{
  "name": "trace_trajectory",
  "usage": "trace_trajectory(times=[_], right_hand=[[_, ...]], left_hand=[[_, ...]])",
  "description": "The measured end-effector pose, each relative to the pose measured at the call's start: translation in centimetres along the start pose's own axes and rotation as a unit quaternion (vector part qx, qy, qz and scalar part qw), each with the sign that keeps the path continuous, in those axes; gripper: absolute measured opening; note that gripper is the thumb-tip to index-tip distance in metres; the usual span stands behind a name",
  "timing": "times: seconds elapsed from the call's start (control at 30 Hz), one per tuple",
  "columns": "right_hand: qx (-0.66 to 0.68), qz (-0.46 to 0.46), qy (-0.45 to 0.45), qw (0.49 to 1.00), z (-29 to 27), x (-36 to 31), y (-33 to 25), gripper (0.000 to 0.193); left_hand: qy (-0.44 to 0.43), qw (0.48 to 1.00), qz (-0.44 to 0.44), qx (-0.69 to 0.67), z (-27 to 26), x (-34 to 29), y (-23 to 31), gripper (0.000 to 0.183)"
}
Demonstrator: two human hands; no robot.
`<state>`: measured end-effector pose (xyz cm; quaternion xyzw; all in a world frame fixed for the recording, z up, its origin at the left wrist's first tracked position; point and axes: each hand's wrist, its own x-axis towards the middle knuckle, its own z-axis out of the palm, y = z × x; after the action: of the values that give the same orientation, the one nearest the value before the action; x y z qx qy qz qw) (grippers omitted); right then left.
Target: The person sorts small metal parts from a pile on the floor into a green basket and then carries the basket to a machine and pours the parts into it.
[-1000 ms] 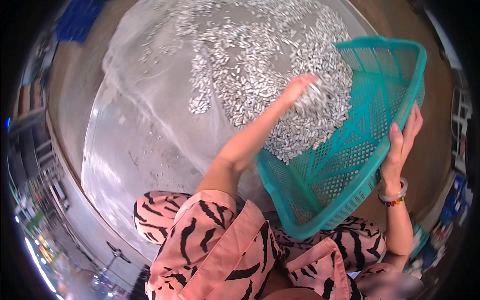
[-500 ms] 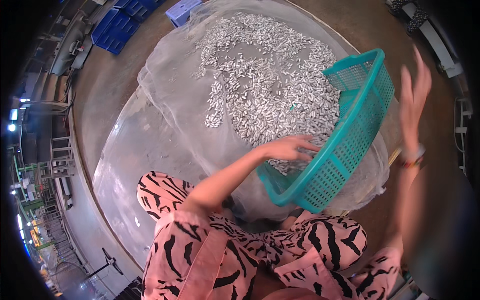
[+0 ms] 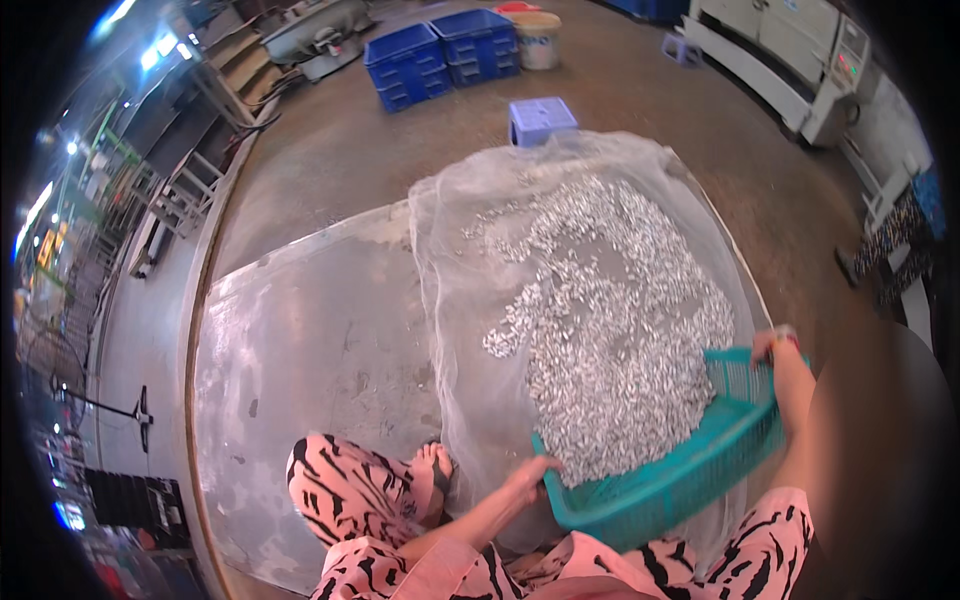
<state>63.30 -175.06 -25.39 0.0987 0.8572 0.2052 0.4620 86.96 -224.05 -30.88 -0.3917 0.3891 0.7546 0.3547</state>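
A green plastic basket [image 3: 680,492] lies tipped on its side near my knees, its mouth toward a wide heap of small silvery cylindrical pieces [image 3: 610,370]. Many of these pieces lie against the basket's opening, and some appear to be inside it. My left hand [image 3: 530,477] grips the basket's left end, fingers curled over the rim. At the opposite end, my right hand [image 3: 775,345] is closed on the rim at the upper right corner. Beneath the heap spreads a translucent mesh sheet [image 3: 460,290], rumpled along its edges.
A scuffed grey metal sheet [image 3: 320,340] covers the floor to the left. Beyond the mesh stand a lavender stool [image 3: 541,120], blue crates [image 3: 408,62] and a pale bucket [image 3: 540,42]. A white machine [image 3: 770,55] is at the far right, and a person's patterned legs [image 3: 900,250] show below it.
My left hand has gone from the pieces to the basket's left end. The right hand, raised and empty before, now holds the right rim. The basket has tipped lower; my view has shifted.
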Motion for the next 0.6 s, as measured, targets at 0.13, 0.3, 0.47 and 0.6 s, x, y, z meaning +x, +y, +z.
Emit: trace_trajectory(times=[0.13, 0.3, 0.47, 0.6], right_hand=[[0.153, -0.019, 0.142, 0.978, 4.1, -1.5, 1.5, 0.059], [0.354, 0.053, 0.257, 0.898, 14.7, -10.6, 1.5, 0.033], [0.470, 0.117, 0.356, 0.799, 23.6, -19.0, -0.9, 0.032], [0.601, 0.085, 0.440, 0.662, 28.2, -24.8, -3.9, 0.020]], left_hand=[[0.013, 0.998, 0.026, -0.052, 0.9, -1.8, -1.1, 0.035], [0.060, 0.994, 0.096, 0.005, 1.4, -3.2, 0.5, 0.018], [0.009, 0.964, 0.194, 0.183, -0.9, -4.8, 2.6, 0.039], [-0.004, 0.906, 0.320, 0.278, -2.3, -7.8, 3.2, 0.043]])
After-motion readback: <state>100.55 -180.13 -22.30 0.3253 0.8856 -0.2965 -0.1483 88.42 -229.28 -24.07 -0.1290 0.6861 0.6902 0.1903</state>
